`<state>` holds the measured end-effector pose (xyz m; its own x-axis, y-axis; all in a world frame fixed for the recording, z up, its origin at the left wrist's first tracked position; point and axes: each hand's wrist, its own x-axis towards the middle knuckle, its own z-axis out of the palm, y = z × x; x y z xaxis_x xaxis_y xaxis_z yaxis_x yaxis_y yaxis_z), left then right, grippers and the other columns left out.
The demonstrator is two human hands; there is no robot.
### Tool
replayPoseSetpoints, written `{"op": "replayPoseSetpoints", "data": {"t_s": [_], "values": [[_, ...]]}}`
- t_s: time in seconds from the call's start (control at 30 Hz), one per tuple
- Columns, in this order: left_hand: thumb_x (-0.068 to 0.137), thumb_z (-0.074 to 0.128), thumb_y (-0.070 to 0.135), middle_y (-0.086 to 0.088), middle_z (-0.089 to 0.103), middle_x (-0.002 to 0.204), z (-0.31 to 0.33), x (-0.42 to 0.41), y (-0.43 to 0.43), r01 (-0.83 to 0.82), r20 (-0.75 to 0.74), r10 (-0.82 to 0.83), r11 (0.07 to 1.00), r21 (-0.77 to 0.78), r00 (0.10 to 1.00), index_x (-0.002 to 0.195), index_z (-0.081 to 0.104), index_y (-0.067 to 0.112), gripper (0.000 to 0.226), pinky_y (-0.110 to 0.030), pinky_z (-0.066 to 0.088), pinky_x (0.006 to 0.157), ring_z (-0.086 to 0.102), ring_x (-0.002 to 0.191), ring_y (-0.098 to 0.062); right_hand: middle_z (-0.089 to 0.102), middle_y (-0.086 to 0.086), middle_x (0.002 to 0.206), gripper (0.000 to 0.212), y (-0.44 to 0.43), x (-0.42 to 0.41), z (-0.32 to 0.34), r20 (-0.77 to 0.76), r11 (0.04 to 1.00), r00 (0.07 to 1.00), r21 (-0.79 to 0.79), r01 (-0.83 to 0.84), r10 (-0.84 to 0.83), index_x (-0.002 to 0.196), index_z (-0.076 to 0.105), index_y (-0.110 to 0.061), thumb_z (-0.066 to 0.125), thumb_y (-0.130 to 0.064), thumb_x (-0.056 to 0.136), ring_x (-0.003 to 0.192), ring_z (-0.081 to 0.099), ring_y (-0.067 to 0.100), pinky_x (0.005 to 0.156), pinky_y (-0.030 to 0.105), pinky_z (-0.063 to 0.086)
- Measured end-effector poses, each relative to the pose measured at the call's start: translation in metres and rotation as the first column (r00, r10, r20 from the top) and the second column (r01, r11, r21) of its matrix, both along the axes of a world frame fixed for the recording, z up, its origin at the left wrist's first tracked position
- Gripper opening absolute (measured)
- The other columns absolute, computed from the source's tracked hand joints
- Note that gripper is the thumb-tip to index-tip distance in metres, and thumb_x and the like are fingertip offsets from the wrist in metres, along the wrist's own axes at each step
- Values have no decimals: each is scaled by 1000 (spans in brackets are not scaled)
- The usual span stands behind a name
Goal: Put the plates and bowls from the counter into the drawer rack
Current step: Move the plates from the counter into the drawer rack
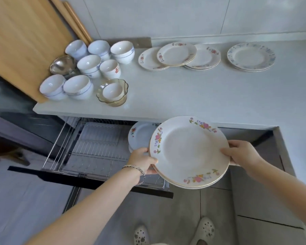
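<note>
White kitchen counter (184, 96), drawer rack (95, 144) open below
Left hand (143, 160) and right hand (240, 152) grip opposite rims of the plate stack (189, 151), likely steadying its weight; racked plates (140, 137) sit just beyond the left hand

A home kitchen, this: pale counter (201, 96) crowded with bowls (89, 63) and flowered plates (177, 53), wire dish rack (99, 138) pulled out below, wooden board (25, 41) leaning alongside.

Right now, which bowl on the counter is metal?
The shiny silver metal bowl at the group's left edge, beside the wooden board; the others are white ceramic, plus one amber glass bowl.
</note>
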<state>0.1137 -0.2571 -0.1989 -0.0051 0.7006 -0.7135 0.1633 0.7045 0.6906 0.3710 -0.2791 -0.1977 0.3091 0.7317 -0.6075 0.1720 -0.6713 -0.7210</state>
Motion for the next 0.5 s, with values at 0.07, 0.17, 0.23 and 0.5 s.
{"op": "replayPoseSetpoints", "data": {"t_s": [0.07, 0.17, 0.23, 0.5], "values": [[81, 50, -18, -18, 62, 110, -11, -39, 0, -24, -4, 24, 999, -21, 1000, 88, 59, 12, 31, -45, 56, 76, 64, 96, -38, 65, 13, 93, 28, 1, -40, -14, 1, 999, 1000, -32, -10, 10, 114, 63, 1, 52, 4, 88, 84, 62, 29, 79, 35, 55], [80, 49, -19, -18, 61, 113, -28, -93, 6, -28, -26, 27, 999, -43, 999, 89, 59, 12, 34, -44, 57, 72, 63, 95, -36, 64, 8, 85, 29, 5, -96, -35, -22, 997, 1000, -82, 9, -11, 114, 63, 0, 50, 6, 88, 80, 61, 27, 72, 32, 56], [80, 49, -19, -17, 62, 110, -36, -122, 12, -19, -47, 16, 998, -61, 999, 100, 57, 9, 35, -44, 57, 73, 63, 92, -35, 64, 9, 86, 29, 9, -126, -49, -40, 994, 999, -109, 22, -26, 114, 62, 0, 50, 6, 88, 82, 62, 28, 75, 34, 55], [81, 50, -20, -15, 61, 103, -79, -178, 73, 86, -162, -113, 982, -170, 980, 73, 54, 15, 36, -45, 55, 76, 63, 94, -36, 63, 12, 91, 21, 41, -189, -115, -105, 971, 988, -225, 84, -110, 105, 60, -5, 50, 5, 90, 89, 62, 31, 81, 40, 53]]}}
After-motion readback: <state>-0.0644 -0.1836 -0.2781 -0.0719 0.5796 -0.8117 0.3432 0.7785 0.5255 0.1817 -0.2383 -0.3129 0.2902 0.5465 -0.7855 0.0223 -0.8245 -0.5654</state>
